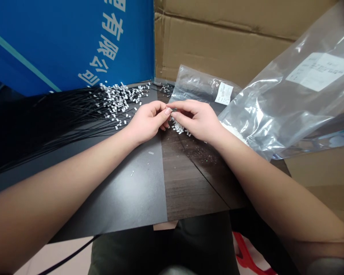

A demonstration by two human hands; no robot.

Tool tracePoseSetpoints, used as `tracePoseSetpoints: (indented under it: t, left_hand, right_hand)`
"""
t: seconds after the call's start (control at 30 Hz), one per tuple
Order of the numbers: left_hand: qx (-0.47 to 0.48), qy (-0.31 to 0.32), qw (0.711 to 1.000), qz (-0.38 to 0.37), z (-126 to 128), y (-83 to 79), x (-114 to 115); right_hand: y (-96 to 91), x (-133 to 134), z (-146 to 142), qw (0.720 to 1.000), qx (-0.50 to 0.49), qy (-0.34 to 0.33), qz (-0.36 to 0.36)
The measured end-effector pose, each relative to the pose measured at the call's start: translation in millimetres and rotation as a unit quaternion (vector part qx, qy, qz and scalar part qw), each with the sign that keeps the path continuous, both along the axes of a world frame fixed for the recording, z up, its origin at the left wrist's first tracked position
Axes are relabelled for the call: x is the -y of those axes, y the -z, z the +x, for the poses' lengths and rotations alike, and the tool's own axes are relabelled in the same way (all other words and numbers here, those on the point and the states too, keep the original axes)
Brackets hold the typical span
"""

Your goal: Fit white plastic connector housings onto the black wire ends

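My left hand [149, 121] and my right hand [199, 120] meet fingertip to fingertip above the table. Both are closed in a pinch, and whatever sits between the fingertips is too small and covered to make out. Just under my right hand lies a small heap of white plastic pieces [180, 127], partly hidden by the fingers. To the left of my left hand spreads a big bundle of thin black wires [57, 118], with many small white connectors [114, 100] at their near ends.
A small transparent bag [195, 81] with a label lies behind my hands. At the right, a large transparent bag [263, 103] holds white pieces near its mouth. A blue panel [60, 42] and a cardboard box [218, 42] stand behind. Tiny clear bits [132, 173] lie on the grey sheet [126, 202].
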State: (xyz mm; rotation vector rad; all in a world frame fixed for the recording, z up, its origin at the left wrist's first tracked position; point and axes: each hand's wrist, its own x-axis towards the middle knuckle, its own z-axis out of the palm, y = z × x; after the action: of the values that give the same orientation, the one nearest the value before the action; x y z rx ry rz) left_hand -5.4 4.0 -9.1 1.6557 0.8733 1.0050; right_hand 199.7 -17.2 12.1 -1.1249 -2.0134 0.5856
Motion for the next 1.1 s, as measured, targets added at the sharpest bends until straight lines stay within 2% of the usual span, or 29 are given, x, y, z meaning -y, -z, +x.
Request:
tracePoseSetpoints:
  t: [0.23,0.43,0.6,0.73,0.9,1.1]
  left_hand:
    - [0.016,0.011,1.0,-0.02,-1.0,-3.3,0.2]
    - [0.069,0.023,0.997,-0.035,-2.1,-2.3,-0.7]
    - [0.114,0.035,0.99,-0.081,-1.9,-3.4,0.8]
    - [0.119,0.045,0.986,-0.105,-1.3,-3.4,1.9]
    - [0.101,0.054,0.988,-0.101,-1.9,-2.8,2.6]
    - [0.078,0.049,0.993,-0.078,-2.7,-2.0,1.7]
  right_hand:
    - [0.1,1.3,-2.6,0.999,-0.012,0.015,0.034]
    - [5.7,-0.3,-3.5,0.995,-0.045,0.024,0.082]
    - [6.7,-0.6,-3.8,0.991,-0.073,0.024,0.112]
    - [5.2,1.6,-3.8,0.991,-0.078,0.038,0.105]
    - [9.9,0.5,-4.6,0.986,-0.121,0.067,0.09]
    - [13.9,-1.0,-8.5,0.98,-0.189,0.058,0.021]
